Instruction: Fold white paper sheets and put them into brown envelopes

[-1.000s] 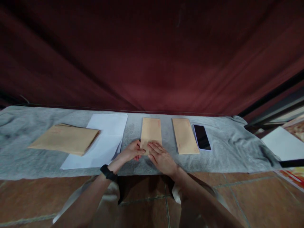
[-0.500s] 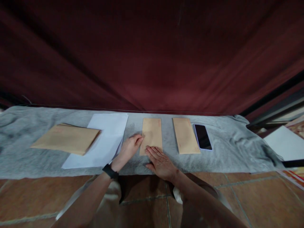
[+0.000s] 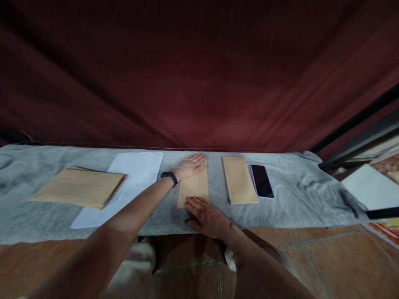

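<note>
A brown paper envelope lies flat in front of me on a grey cloth. My left hand, with a black band at the wrist, rests flat across its far end, fingers stretched out to the right. On its near edge lies my right hand, palm down with the fingers extended. Both hands touch the envelope and neither grasps it. To the right, apart from my hands, is a second brown envelope.
The grey cloth covers a long narrow surface. A phone lies beside the right envelope. At left, a stack of brown envelopes overlaps white paper sheets. A dark red curtain hangs behind; tiled floor shows below.
My left hand has moved from the envelope's left edge to its far end, going from curled fingers to lying flat. My right hand stays at the near edge. The view has shifted slightly.
</note>
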`<state>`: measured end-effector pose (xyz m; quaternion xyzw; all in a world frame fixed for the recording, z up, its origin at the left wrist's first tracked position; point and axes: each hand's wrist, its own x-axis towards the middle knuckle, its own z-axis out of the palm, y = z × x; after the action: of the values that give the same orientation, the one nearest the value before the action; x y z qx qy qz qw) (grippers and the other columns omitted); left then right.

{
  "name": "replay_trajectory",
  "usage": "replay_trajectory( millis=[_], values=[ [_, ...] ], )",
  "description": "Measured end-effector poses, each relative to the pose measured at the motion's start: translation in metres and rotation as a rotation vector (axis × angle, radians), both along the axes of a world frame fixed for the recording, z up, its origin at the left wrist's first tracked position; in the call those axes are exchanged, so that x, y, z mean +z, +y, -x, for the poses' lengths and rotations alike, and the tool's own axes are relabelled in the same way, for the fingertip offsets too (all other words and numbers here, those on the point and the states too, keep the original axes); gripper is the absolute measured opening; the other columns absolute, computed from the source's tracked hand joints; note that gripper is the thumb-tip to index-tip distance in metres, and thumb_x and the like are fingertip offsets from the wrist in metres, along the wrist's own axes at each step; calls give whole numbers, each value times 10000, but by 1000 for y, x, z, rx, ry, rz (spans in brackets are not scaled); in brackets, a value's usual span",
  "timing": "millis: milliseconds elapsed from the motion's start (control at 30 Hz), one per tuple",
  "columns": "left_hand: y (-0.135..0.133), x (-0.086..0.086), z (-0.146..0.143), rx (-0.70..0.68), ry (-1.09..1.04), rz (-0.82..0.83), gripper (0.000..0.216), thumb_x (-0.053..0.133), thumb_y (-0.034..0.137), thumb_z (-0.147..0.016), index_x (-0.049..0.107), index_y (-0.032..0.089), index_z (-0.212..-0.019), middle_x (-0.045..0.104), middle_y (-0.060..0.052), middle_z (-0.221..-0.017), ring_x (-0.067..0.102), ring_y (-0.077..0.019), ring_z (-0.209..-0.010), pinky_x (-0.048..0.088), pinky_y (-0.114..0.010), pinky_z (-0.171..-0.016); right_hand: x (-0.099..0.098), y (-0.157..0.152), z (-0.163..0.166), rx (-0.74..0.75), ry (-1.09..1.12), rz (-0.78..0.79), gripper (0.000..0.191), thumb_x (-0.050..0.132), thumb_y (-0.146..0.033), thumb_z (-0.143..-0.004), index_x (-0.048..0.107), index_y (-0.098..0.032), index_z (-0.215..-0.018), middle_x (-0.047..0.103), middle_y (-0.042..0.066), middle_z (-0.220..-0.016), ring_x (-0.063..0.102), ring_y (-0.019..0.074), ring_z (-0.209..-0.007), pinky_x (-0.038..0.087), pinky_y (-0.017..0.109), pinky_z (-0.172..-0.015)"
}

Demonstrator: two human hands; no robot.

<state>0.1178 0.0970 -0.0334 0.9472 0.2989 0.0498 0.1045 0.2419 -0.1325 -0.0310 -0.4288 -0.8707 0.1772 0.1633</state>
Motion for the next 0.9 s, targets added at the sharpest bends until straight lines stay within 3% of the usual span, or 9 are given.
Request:
replay_trajectory(
  millis=[233, 567, 733, 833, 900],
  values=[
    [3, -18, 1, -70, 8, 5, 597, 222, 487, -1056, 289, 236, -1593, 284, -31, -1668, 177, -166, -1556, 75, -372, -1267, 7, 5, -7, 53, -11, 63, 614, 609, -427, -971, 456, -162, -1503, 413, 113, -1599, 362, 217, -1488, 250, 366, -1263],
    [-35, -13, 9, -164, -18, 51, 565, 244, 443, -1064, 311, 227, -1581, 284, -36, -1669, 181, -134, -1551, 88, -338, -1260, 8, 14, -12, 90, 116, 123, 509, 668, -354, -933, 575, -205, -1412, 520, 81, -1527, 447, 183, -1438, 300, 349, -1235],
    [-60, -8, 17, -195, 11, 61, 592, 247, 464, -1065, 255, 204, -1597, 236, -50, -1683, 149, -140, -1558, 68, -351, -1267, 18, 23, -26, 104, 373, 377, 334, 599, -354, -972, 686, -257, -1279, 677, 18, -1355, 604, 164, -1281, 462, 311, -1108],
    [-73, -6, 22, -221, 10, 85, 592, 238, 471, -1067, 249, 211, -1599, 229, -50, -1685, 148, -144, -1559, 85, -360, -1270, 21, 30, -39, 35, 530, 591, 344, 582, -461, -968, 745, -230, -1164, 761, 20, -1175, 707, 187, -1089, 550, 321, -987],
    [-83, -5, 25, -230, 10, 108, 588, 235, 467, -1067, 257, 215, -1598, 234, -50, -1683, 159, -148, -1557, 98, -359, -1271, 19, 36, -47, -31, 642, 641, 379, 590, -509, -947, 768, -203, -1082, 781, 29, -1088, 722, 206, -1037, 562, 343, -969]
  ],
)
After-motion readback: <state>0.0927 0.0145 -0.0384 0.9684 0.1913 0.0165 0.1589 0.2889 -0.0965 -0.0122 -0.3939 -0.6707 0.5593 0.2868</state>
